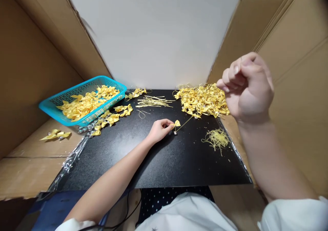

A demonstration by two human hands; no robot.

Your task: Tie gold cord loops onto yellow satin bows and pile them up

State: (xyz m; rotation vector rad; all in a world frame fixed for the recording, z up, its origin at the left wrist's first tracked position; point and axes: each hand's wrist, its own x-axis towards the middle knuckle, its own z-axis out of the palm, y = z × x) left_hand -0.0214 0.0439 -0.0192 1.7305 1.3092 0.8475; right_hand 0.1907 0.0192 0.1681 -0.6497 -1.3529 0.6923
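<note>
The left hand pinches a bow over the tabletop; a cord slants up rightward from the bow. Right of the bow, the raised right hand is curled tight; whether it grips the cord, I cannot tell. The basket stands left of the bow, strands beyond it.

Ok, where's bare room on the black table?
The near-middle of the table, between your left forearm and the thread tangle; also left of that forearm, below the loose bows. Crowded: the back, with strands and bow pile.
</note>
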